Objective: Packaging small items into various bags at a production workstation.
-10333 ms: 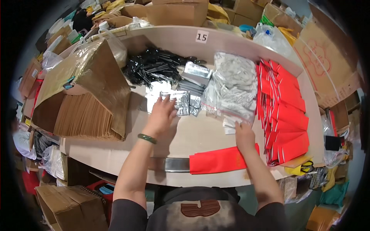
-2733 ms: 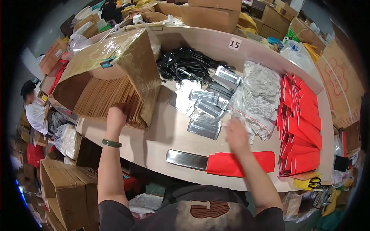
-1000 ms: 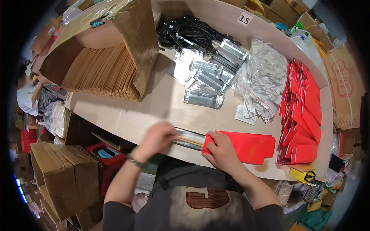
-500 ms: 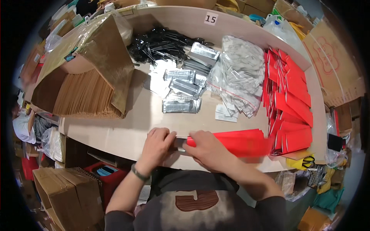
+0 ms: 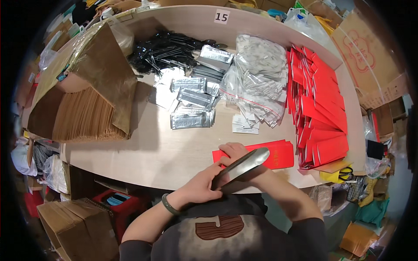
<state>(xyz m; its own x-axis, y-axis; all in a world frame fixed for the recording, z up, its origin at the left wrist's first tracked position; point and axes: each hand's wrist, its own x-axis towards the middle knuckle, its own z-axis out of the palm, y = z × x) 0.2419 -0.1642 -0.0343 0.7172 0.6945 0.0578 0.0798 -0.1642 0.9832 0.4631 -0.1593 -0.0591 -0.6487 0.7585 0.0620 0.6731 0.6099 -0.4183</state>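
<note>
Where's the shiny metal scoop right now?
In the head view, the metal scoop is just right of centre, low down, held in the left hand and overlapping the right hand.

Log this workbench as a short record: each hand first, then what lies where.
Left hand: grips the curved metal scoop, held at a slant
Right hand: at the left end of the flat red sleeves, partly hidden by the scoop; grip unclear
Table left: open cardboard box packed with brown strips
Back: pile of black utensils
Middle: silver foil packets
Right of packets: clear plastic bag of white packets
Far right: overlapping red sleeves
</note>
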